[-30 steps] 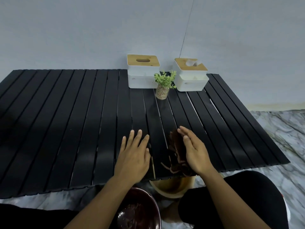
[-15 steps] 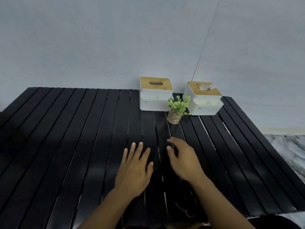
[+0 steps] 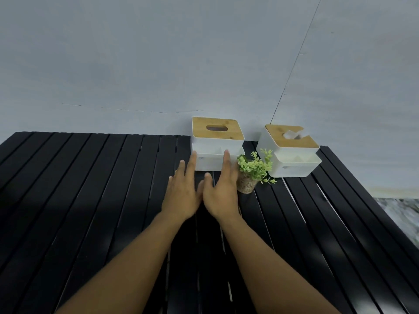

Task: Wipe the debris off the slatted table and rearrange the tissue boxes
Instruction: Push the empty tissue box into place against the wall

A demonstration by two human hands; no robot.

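Note:
Two white tissue boxes with bamboo lids stand at the far edge of the black slatted table (image 3: 90,200). The left tissue box (image 3: 217,141) has an empty slot; the right tissue box (image 3: 292,150) shows a tissue poking out. My left hand (image 3: 181,193) and my right hand (image 3: 222,193) reach side by side toward the left box, fingers straight. Their fingertips overlap the front of that box; whether they touch it I cannot tell. Both hands hold nothing.
A small green plant in a speckled pot (image 3: 251,175) stands between the boxes, just right of my right hand. A pale wall (image 3: 158,64) rises directly behind the table. Marble floor (image 3: 403,214) shows past the table's right edge.
Both hands have left the near edge, where the right one swept dark debris, and stretched forward to the left tissue box. The view has tilted up, hiding the bowls below.

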